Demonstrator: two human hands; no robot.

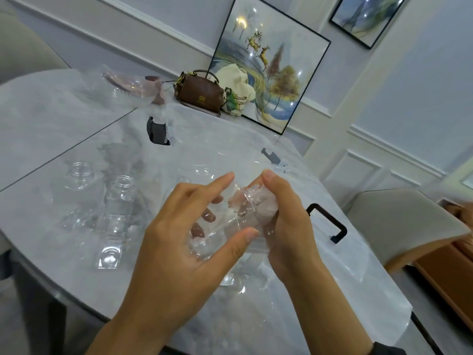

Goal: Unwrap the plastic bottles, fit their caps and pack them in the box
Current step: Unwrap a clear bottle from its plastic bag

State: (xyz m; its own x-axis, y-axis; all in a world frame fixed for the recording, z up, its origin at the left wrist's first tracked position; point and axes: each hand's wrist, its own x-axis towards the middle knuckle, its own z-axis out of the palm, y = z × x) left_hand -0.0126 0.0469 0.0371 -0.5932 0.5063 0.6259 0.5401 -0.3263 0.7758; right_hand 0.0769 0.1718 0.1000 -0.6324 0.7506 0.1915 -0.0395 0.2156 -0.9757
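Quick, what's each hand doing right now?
Left hand: holding the wrapped bottle.
Right hand: gripping that bottle's wrapped neck end.

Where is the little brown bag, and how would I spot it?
Look at the far end of the table for the big framed picture with golden deer, leaning against the wall. At its lower left corner sits the brown handbag, beside a cream cloth bag. It is the only dark, leathery thing, with a curved handle.

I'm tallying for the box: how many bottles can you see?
3: the far-left bottle and the bottle beside it, both uncapped on the table; the wrapped bottle held in the left hand and right hand. Loose plastic wrap may hide more.
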